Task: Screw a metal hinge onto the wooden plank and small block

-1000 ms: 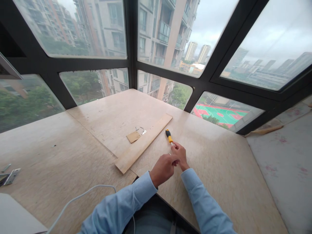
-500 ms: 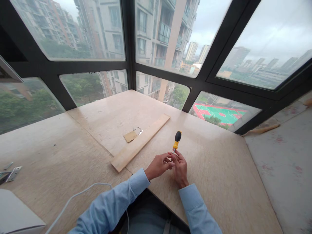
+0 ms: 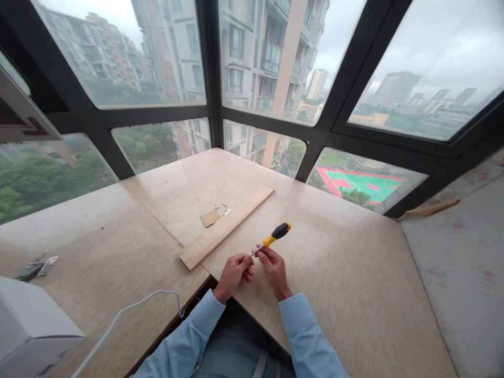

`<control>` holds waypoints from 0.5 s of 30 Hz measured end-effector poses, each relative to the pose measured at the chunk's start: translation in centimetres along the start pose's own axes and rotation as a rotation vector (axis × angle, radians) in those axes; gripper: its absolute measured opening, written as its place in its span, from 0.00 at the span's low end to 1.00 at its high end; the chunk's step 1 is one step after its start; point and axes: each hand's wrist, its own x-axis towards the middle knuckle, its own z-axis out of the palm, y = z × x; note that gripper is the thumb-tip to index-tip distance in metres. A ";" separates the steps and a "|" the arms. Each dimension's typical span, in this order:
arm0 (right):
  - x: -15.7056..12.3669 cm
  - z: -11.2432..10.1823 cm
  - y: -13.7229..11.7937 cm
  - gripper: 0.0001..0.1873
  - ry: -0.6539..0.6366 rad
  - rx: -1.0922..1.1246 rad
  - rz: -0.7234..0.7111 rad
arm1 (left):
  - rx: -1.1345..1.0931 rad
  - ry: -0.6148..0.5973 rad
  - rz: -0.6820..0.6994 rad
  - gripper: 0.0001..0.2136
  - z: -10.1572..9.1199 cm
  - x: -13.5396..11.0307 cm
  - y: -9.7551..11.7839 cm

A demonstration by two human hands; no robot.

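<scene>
A screwdriver with a black and yellow handle is held over the table's near edge, its handle tilted up to the right. My right hand pinches its metal shaft just below the handle. At the tip end, the fingers of my left hand are closed together; whether they grip the tip or some small piece there is hidden. Beyond my hands lies a long thin wooden board with a few small holes. Beside it are a small tan piece of card or wood and several little metal bits.
A white box stands at the near left, with metal hinge-like parts behind it. A white cable runs across the table at front left. Dark window frames border the far side; a papered wall rises at right.
The screwdriver has swung from nearly upright to a slant, its handle leaning right. Both hands have shifted slightly left and nearer to me. The camera view has turned a little left.
</scene>
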 end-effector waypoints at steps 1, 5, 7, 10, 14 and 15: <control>0.0 0.0 0.0 0.19 -0.017 -0.006 -0.003 | -0.015 0.044 0.011 0.25 -0.4 -0.2 0.1; 0.0 -0.1 0.0 0.18 -0.031 -0.014 0.008 | -0.013 0.265 0.058 0.22 -3.1 -0.1 1.8; 0.0 -0.2 -0.1 0.19 -0.033 -0.016 0.022 | 0.033 0.376 0.066 0.19 -5.0 0.6 3.3; 0.0 -0.3 -0.1 0.19 -0.055 -0.013 0.047 | 0.156 0.560 0.052 0.14 -8.1 2.1 5.2; 0.1 -0.3 -0.1 0.20 -0.084 -0.011 0.062 | 0.355 0.703 0.038 0.11 -11.1 3.8 6.0; 0.2 -0.3 -0.1 0.20 -0.086 -0.014 0.064 | 0.385 0.719 0.032 0.11 -11.6 4.0 5.9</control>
